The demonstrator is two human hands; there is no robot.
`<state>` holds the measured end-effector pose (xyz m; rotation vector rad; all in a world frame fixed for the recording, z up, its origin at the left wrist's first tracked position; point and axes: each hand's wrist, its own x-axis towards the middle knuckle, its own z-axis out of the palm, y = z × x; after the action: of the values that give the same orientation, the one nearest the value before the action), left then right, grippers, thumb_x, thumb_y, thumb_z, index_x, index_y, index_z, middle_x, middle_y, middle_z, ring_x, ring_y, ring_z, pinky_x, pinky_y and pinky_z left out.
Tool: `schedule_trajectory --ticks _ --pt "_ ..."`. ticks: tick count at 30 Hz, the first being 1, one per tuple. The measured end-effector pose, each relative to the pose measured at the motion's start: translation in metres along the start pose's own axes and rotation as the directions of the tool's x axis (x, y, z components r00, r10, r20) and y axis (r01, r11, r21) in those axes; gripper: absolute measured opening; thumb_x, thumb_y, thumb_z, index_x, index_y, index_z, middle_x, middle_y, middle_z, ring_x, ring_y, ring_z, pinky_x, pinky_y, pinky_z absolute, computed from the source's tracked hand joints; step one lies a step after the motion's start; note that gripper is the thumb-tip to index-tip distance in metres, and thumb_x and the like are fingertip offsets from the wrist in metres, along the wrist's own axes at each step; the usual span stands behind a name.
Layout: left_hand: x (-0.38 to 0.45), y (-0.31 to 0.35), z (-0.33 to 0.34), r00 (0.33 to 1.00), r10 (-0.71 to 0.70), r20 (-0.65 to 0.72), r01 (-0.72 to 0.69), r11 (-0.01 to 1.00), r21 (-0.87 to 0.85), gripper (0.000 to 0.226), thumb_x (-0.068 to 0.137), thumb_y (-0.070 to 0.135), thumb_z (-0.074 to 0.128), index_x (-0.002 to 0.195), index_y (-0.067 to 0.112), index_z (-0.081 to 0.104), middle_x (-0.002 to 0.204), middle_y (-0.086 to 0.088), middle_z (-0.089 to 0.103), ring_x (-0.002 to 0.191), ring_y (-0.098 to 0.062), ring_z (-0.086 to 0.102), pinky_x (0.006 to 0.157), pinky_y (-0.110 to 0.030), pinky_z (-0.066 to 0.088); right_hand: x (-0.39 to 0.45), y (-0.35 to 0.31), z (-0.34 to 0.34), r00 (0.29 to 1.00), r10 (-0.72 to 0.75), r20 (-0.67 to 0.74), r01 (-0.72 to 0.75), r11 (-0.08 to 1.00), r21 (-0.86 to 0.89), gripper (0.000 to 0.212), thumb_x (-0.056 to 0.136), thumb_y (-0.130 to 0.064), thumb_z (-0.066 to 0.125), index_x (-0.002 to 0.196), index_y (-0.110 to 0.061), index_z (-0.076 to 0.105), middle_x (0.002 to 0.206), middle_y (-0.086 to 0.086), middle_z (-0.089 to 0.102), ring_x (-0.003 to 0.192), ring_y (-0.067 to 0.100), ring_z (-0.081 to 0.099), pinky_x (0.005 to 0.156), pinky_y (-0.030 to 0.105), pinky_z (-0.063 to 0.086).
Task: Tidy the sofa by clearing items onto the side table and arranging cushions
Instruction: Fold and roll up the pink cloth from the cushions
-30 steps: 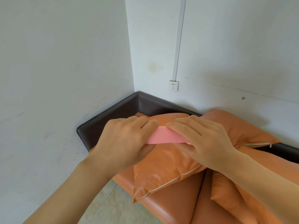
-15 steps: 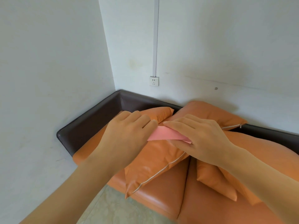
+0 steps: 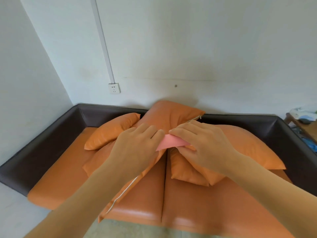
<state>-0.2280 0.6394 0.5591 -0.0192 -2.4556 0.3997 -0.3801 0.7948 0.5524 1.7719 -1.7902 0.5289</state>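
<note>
Over the sofa: we stood facing the orange sofa (image 3: 68,172) with its dark brown back and arms, both hands held out above the middle seam.
Far left cushion: one small orange cushion (image 3: 111,130) lay tilted against the back corner, not yet straightened.
Front cushion: a long cushion with white piping (image 3: 130,186) sprawled diagonally under our left forearm, its lower corner hanging past the seat's front edge.
Left hand: our left hand (image 3: 135,148) had its fingers curled round the left end of a flat pink item (image 3: 171,143), gripping it.
Pink item: it hung in the air between the two hands, above the cushions and touching neither seat nor desk; what it was exactly we could not tell.
Right hand: our right hand (image 3: 202,143) pinched the item's right end, fingers bent over the top.
Right cushions: a heap of orange cushions (image 3: 240,148) lay piled under and beyond that hand.
Desk: a wooden desk (image 3: 298,125) showed at the far right edge, well apart from the hands, with some cloth-like clutter on it.
Step in hand: we judged it the clearing step, the pink item lifted off the sofa.
Next move: it called for turning right and carrying the item across to the desk, then returning for the cushions.
</note>
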Motion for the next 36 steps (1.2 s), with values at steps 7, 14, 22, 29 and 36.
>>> schedule_trajectory --ticks 7,14,22,29,36 --pt "0.078 0.103 0.04 0.997 0.051 -0.05 -0.055 0.995 -0.079 0.014 0.066 0.013 0.069 0.08 0.014 0.066 0.068 0.0 0.058 0.062 -0.024 0.057 0.047 -0.032 0.043 -0.092 0.074 -0.053 0.993 0.116 -0.008 -0.116 0.991 -0.063 0.03 0.076 -0.018 0.066 0.106 -0.013 0.069 0.1 0.0 0.069 0.086 0.022 0.064 0.07 0.039 0.053" --pt "0.16 0.215 0.077 0.998 0.065 -0.022 -0.068 0.982 -0.176 0.035 0.056 0.008 0.087 0.086 0.013 0.069 0.067 0.0 0.062 0.058 -0.021 0.061 0.044 -0.029 0.041 -0.185 0.152 -0.108 0.965 0.247 0.082 -0.236 0.964 -0.124 0.036 0.08 -0.024 0.052 0.111 -0.014 0.066 0.107 0.0 0.068 0.099 0.018 0.061 0.08 0.025 0.04" --pt "0.24 0.299 0.124 0.98 0.199 -0.022 -0.197 0.937 -0.29 0.039 0.057 0.013 0.088 0.091 0.015 0.067 0.075 0.001 0.062 0.064 -0.02 0.061 0.047 -0.027 0.043 -0.264 0.224 -0.147 0.909 0.401 0.111 -0.378 0.908 -0.181 0.038 0.082 -0.026 0.049 0.114 -0.016 0.064 0.109 -0.002 0.066 0.094 0.016 0.059 0.067 0.034 0.049" --pt "0.314 0.354 0.195 0.946 0.322 -0.031 -0.313 0.886 -0.341 0.042 0.052 0.013 0.09 0.087 0.016 0.067 0.076 0.0 0.063 0.063 -0.021 0.06 0.049 -0.029 0.044 -0.319 0.299 -0.152 0.858 0.496 0.134 -0.46 0.857 -0.232 0.037 0.075 -0.016 0.06 0.112 -0.015 0.063 0.103 0.0 0.065 0.085 0.023 0.061 0.064 0.04 0.05" --pt "0.403 0.402 0.269 0.926 0.374 -0.043 -0.361 0.848 -0.387 0.048 0.043 0.011 0.092 0.083 0.015 0.065 0.069 0.0 0.056 0.057 -0.018 0.055 0.05 -0.025 0.032 -0.358 0.405 -0.151 0.81 0.563 0.163 -0.509 0.813 -0.283 0.035 0.079 -0.015 0.059 0.114 -0.015 0.061 0.103 0.002 0.063 0.083 0.023 0.06 0.062 0.04 0.05"
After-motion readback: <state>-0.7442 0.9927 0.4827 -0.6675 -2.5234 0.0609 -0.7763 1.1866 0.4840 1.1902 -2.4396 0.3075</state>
